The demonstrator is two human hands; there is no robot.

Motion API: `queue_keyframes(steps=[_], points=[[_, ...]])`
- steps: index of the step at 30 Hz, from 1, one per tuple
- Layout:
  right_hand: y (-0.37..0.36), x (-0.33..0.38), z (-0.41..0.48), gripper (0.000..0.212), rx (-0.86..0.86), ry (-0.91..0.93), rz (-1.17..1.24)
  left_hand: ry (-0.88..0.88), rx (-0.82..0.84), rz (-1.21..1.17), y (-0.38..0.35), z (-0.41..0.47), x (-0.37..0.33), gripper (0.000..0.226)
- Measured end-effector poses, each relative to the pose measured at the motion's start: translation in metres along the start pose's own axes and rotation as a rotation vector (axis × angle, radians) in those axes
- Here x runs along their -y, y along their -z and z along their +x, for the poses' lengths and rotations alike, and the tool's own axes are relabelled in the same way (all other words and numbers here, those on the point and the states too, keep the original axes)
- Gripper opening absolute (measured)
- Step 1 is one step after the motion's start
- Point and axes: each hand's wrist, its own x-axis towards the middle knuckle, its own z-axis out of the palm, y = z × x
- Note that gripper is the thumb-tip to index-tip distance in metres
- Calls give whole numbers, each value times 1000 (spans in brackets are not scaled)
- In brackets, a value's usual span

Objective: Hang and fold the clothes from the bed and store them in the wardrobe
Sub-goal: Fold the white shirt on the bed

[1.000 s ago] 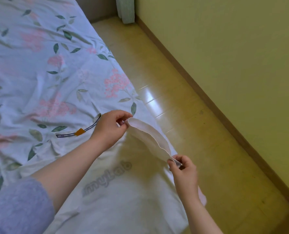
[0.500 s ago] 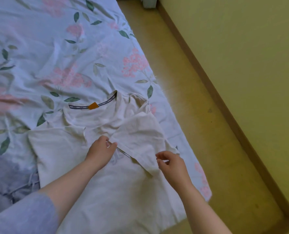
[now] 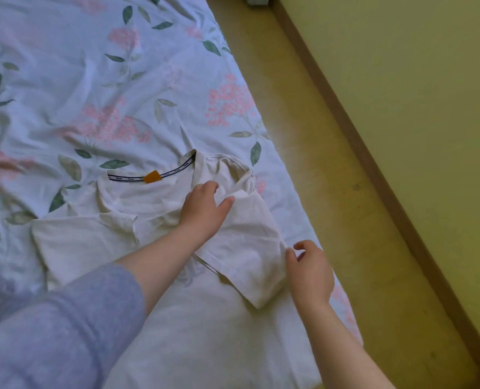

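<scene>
One orange tag [image 3: 152, 176] inside T-shirt [image 3: 73, 242] neckline

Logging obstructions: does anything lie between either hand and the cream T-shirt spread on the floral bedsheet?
Nothing visible does. The left hand rests on the cream cotton T-shirt near its collar; the right hand is at the edge of the folded-in sleeve.

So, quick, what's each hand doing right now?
Left hand: open, pressing the shirt.
Right hand: open, loosely curled at the sleeve, holding nothing.

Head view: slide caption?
Left hand rests on the folded-in sleeve of a cream T-shirt on a floral bedsheet; right hand open beside the sleeve.
</scene>
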Motion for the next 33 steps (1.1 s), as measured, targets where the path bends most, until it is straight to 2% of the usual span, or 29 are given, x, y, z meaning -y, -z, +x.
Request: queue_keyframes(steps=[3,7,12,15,17,20,22,26,28,31,33], points=[[-1,-18,-11,32,-21,-155,19,-37,69,53,-12,27,-21,49],[-10,-32,-17,35,90,-226,93,-36,159,99,-34,59,-40,49],[-18,-29,-10,22,64,-469,746,-41,50,36,-47,77,-45,24],[-19,-31,-6,11,-50,-405,820,-114,-74,-6,-43,89,-53,32],[-20,-35,-8,12,-146,-387,910,-113,-135,-19,-38,103,-63,36],[-31,-38,-14,16,-213,-412,995,-75,-72,76,-36,121,-67,26],[-39,-38,-13,18,-190,-430,1003,-43,3,81,-43,125,-61,23],[-43,-40,-7,27,-132,-465,1070,-5,71,-21,-47,114,-46,44],[-42,-42,-8,39,-80,-481,1083,17,114,6,-41,103,-33,50],[-39,-41,-8,58,-34,-510,1130,38,180,68,-29,78,-2,48],[-39,-38,-10,58,-45,-518,1104,58,183,85,-20,61,19,47]])
